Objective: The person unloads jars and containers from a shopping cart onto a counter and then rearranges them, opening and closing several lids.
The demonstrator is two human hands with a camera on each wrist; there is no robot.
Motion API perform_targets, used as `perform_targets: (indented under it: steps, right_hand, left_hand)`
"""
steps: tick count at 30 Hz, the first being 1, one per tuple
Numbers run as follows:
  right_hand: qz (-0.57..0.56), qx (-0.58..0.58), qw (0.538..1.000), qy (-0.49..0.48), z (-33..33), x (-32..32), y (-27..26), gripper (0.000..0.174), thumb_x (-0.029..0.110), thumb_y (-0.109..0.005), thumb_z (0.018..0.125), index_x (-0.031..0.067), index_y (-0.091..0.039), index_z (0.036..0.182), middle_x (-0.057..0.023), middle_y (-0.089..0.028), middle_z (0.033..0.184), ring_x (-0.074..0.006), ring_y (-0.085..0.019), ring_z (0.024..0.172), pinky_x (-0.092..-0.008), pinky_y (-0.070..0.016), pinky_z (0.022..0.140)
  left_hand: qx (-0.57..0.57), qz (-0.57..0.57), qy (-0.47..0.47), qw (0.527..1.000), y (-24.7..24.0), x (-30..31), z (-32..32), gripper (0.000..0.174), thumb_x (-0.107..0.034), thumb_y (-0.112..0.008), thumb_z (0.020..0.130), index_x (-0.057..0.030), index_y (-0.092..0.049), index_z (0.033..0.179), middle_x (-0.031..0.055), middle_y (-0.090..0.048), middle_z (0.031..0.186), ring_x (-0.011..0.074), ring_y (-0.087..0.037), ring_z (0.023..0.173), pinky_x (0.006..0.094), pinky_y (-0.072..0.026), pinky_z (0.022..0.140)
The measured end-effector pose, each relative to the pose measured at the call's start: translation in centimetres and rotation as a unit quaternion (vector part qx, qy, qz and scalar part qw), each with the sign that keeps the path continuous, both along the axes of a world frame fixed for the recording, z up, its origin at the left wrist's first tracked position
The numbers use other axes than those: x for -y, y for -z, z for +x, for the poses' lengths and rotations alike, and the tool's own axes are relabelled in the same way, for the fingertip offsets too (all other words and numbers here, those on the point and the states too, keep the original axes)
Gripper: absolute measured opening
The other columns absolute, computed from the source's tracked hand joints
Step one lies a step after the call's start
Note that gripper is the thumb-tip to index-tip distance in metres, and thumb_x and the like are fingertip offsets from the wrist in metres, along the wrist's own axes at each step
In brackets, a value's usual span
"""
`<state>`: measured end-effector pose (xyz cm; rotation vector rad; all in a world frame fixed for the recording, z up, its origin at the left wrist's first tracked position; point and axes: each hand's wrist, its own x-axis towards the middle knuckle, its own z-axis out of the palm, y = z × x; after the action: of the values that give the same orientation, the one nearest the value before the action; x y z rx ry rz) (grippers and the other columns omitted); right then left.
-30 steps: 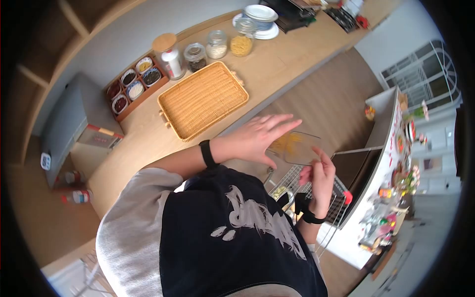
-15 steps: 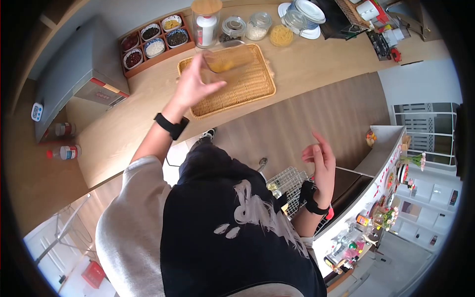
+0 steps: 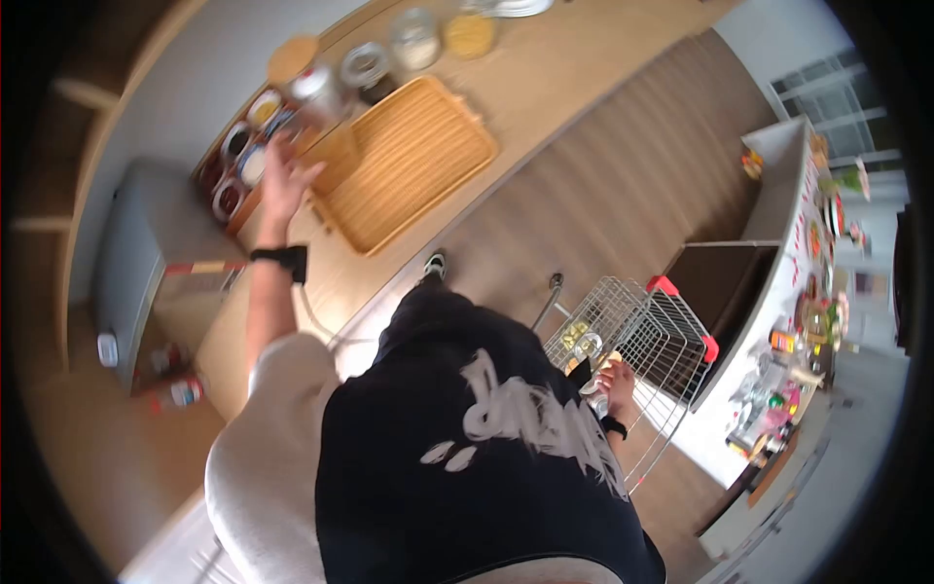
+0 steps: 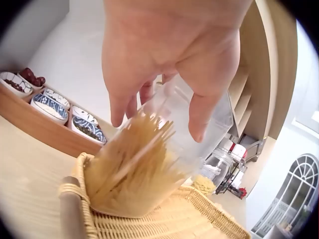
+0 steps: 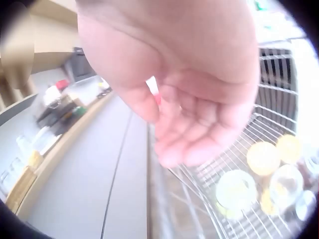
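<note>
My left hand [image 3: 282, 195] grips a clear container of dry spaghetti [image 4: 137, 169] from above, thumb on one side and fingers on the other. In the left wrist view the container leans, its lower end inside one end of the wicker basket [image 4: 169, 223], close to a handle. That basket [image 3: 418, 161] lies on the counter. Over on the other side, my right hand [image 3: 616, 384] hangs by the wire shopping cart [image 3: 671, 336] with its fingers loosely curled and nothing in them. The right wrist view has it above the cart's rim, with jars [image 5: 237, 191] below.
A wooden box of small bowls [image 4: 50, 107] stands behind the basket's left end. Glass jars [image 3: 416, 39] line the counter's back. A grey appliance [image 3: 146, 258] stands at the left. A white-topped counter [image 3: 725, 443] lies past the cart.
My left hand has carried the spaghetti container from near the cart to over the counter, then to the basket's left end. My right hand has lowered beside the cart. The head view has swung.
</note>
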<state>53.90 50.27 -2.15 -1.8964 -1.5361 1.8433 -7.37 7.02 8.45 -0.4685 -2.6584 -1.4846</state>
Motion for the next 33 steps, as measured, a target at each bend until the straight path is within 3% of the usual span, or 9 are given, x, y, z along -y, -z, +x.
perform_targets:
  steps: [12,13,15,19,20,21,23,26,33]
  right_hand:
    - [0.138,-0.042,0.959,0.243,10.0,7.6,5.7,0.038,0.002,-0.050,0.088,-0.0064,-0.053,0.125,-0.0109,-0.066,0.081,-0.0152,-0.062,0.065,-0.0272,-0.0514,0.057]
    - [0.118,-0.097,0.963,0.223,13.0,7.7,9.1,0.041,0.007,-0.052,0.088,-0.0078,-0.053,0.126,-0.0123,-0.066,0.084,-0.0171,-0.063,0.068,-0.0296,-0.0525,0.058]
    - [0.146,0.150,0.947,0.245,9.1,7.9,3.2,0.040,0.018,-0.058,0.088,-0.0018,-0.059,0.123,-0.0113,-0.067,0.078,-0.0184,-0.063,0.061,-0.0332,-0.0527,0.055]
    - [0.233,0.090,0.922,0.297,13.1,8.0,9.6,0.028,0.012,-0.055,0.087,0.0024,-0.065,0.111,-0.0071,-0.067,0.070,-0.0128,-0.063,0.056,-0.0280,-0.0490,0.051]
    - [0.219,0.103,0.918,0.315,12.6,7.8,8.6,0.029,0.012,-0.055,0.085,0.0033,-0.066,0.110,-0.0063,-0.068,0.070,-0.0128,-0.064,0.058,-0.0281,-0.0496,0.053]
    - [0.220,0.155,0.912,0.311,12.7,7.6,8.6,0.030,0.011,-0.055,0.083,0.0031,-0.067,0.109,-0.0070,-0.069,0.071,-0.0164,-0.066,0.059,-0.0319,-0.0520,0.057]
    - [0.257,0.208,0.886,0.326,13.7,8.0,10.7,0.030,0.011,-0.055,0.082,0.0041,-0.068,0.109,-0.0081,-0.069,0.070,-0.0205,-0.067,0.058,-0.0368,-0.0534,0.061]
    - [0.282,0.222,0.880,0.311,13.1,7.0,12.9,0.033,0.009,-0.057,0.080,0.0052,-0.067,0.111,-0.0145,-0.070,0.084,-0.0287,-0.069,0.078,-0.0391,-0.0540,0.073]
    - [0.333,0.219,0.915,0.065,7.0,2.1,13.5,0.055,0.013,-0.066,0.079,0.0061,-0.050,0.131,-0.0241,-0.055,0.120,-0.0412,-0.058,0.111,-0.0476,-0.0495,0.095]
  left_hand:
    - [-0.106,-0.241,-0.061,0.963,2.3,3.3,0.7,0.062,-0.015,-0.083,0.079,0.0043,-0.051,0.129,0.0182,-0.061,0.122,0.0260,-0.058,0.112,0.0363,-0.0464,0.097]
    - [0.056,-0.189,-0.063,0.978,5.0,6.1,-1.8,0.049,-0.013,-0.079,0.083,0.0065,-0.056,0.121,0.0180,-0.066,0.113,0.0253,-0.063,0.100,0.0354,-0.0516,0.088]
    - [0.161,0.016,-0.012,0.987,10.4,10.8,-6.3,0.036,-0.011,-0.078,0.084,0.0066,-0.061,0.109,0.0147,-0.069,0.105,0.0226,-0.064,0.091,0.0352,-0.0534,0.083]
    - [0.129,-0.311,-0.103,0.936,3.0,4.4,0.7,0.037,-0.029,-0.069,0.092,-0.0008,-0.064,0.116,0.0167,-0.071,0.094,0.0259,-0.068,0.079,0.0377,-0.0563,0.063]
    - [0.119,-0.316,-0.090,0.937,5.7,10.6,0.4,0.037,-0.029,-0.069,0.092,-0.0008,-0.064,0.116,0.0167,-0.071,0.094,0.0259,-0.068,0.079,0.0377,-0.0563,0.063]
    - [-0.078,-0.627,0.000,0.775,8.6,13.1,-6.9,0.030,-0.028,-0.063,0.093,-0.0053,-0.069,0.112,0.0219,-0.071,0.093,0.0327,-0.070,0.075,0.0397,-0.0545,0.053]
    - [-0.145,-0.631,-0.023,0.762,4.7,6.6,1.7,0.030,-0.023,-0.058,0.091,0.0004,-0.071,0.106,0.0257,-0.070,0.096,0.0380,-0.070,0.078,0.0428,-0.0559,0.059]
    - [-0.181,-0.340,0.051,0.922,1.5,-0.3,8.8,0.030,-0.018,-0.056,0.087,0.0081,-0.069,0.093,0.0261,-0.069,0.097,0.0388,-0.067,0.090,0.0483,-0.0524,0.079]
    - [-0.223,-0.209,0.170,0.937,-3.6,-12.8,15.2,0.013,-0.007,-0.059,0.086,0.0016,-0.068,0.089,0.0163,-0.065,0.094,0.0334,-0.063,0.086,0.0429,-0.0512,0.078]
